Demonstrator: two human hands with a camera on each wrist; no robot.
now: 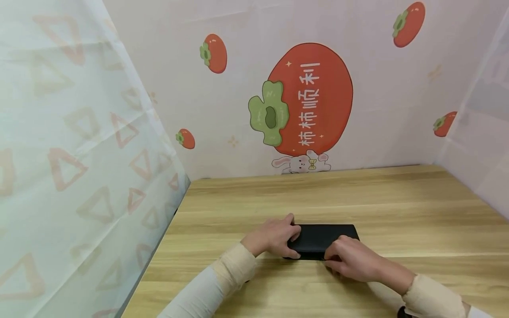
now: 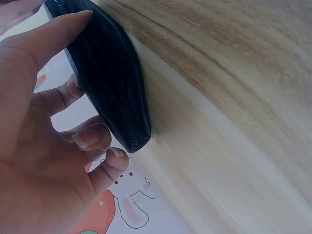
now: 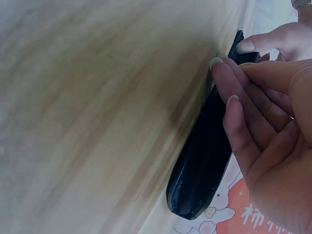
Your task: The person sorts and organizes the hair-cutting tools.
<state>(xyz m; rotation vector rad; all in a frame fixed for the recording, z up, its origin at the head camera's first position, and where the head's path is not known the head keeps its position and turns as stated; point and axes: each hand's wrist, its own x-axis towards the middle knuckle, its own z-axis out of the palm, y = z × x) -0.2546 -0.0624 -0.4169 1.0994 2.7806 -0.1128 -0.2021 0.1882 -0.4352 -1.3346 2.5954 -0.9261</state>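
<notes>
A long black zip wallet [image 1: 324,234] lies on the wooden table in the head view. My left hand [image 1: 276,236] grips its left end, thumb at the near edge and fingers toward the far side. In the left wrist view a zipper [image 2: 122,107] runs along the wallet's side, and the thumb presses beside it. My right hand [image 1: 351,259] pinches at the near edge, right of the middle, with thumb and forefinger together. The right wrist view shows these fingertips against the wallet [image 3: 202,156]; whatever small part lies between them is hidden.
The wooden table [image 1: 214,207] extends around the wallet. Behind it stands a pale backdrop [image 1: 377,145] printed with persimmons and a rabbit. A light patterned sheet [image 1: 95,176] hangs along the left edge, and another pale sheet [image 1: 485,132] at the right.
</notes>
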